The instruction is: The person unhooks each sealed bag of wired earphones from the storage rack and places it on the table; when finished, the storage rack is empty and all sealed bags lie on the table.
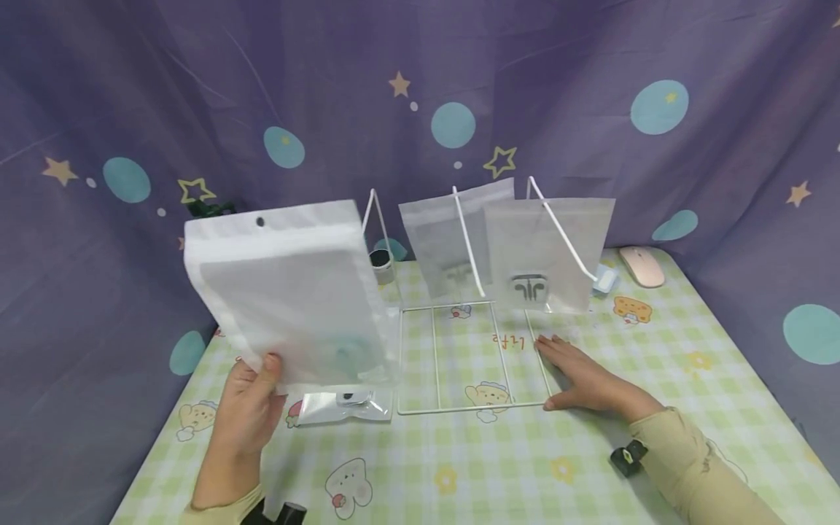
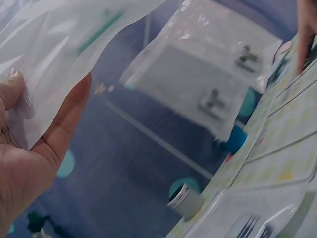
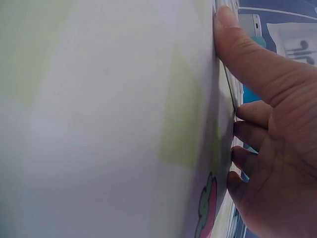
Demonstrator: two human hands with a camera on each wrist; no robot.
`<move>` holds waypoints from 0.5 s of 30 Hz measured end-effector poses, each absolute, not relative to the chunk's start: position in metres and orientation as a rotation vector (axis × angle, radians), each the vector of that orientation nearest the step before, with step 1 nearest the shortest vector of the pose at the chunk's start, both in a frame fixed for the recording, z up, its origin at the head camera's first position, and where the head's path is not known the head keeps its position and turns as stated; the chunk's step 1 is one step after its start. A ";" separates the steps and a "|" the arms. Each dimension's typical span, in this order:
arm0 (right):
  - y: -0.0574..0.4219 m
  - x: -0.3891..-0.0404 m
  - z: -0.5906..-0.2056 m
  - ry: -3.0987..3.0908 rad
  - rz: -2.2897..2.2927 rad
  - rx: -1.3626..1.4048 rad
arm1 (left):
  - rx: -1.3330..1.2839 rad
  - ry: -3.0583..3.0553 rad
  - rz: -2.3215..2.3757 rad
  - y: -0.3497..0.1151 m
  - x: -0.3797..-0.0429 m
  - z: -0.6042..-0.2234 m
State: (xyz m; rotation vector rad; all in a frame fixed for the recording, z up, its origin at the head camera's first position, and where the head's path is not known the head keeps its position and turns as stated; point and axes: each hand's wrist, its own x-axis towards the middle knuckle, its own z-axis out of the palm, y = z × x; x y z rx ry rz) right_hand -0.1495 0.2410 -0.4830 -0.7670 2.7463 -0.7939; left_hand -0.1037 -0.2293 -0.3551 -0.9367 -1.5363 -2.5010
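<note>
My left hand point(image 1: 246, 415) pinches the lower left corner of a large white translucent zip bag point(image 1: 295, 284), thumb in front. A round hole is in the bag's top edge, and something teal shows faintly inside. The bag stands in front of the left part of a white wire display rack point(image 1: 436, 357), hiding some of it. My right hand point(image 1: 590, 379) rests at the right side of the rack's base, fingertips and thumb touching the wire. Two similar bags hang on the rack's prongs, a middle bag point(image 1: 436, 233) and a right bag point(image 1: 551, 233) with dark earphones point(image 1: 529, 286) visible.
A small flat packet point(image 1: 344, 407) lies left of the rack base. Behind stand a white cylindrical container point(image 1: 382, 268) and, farther right, a pink mouse point(image 1: 642, 267). A light blue item point(image 1: 605, 280) sits behind the right bag. A purple curtain point(image 1: 558, 65) hangs behind the table.
</note>
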 end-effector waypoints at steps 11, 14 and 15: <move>0.241 -0.149 -0.482 2.746 -0.801 -0.763 | -0.574 -1.500 -2.504 -0.296 -0.109 -0.381; 0.241 -0.149 -0.482 2.744 -0.805 -0.764 | -0.462 -1.505 -2.512 -0.309 -0.107 -0.394; 0.241 -0.149 -0.482 2.743 -0.808 -0.764 | -0.446 -1.483 -2.534 -0.313 -0.107 -0.397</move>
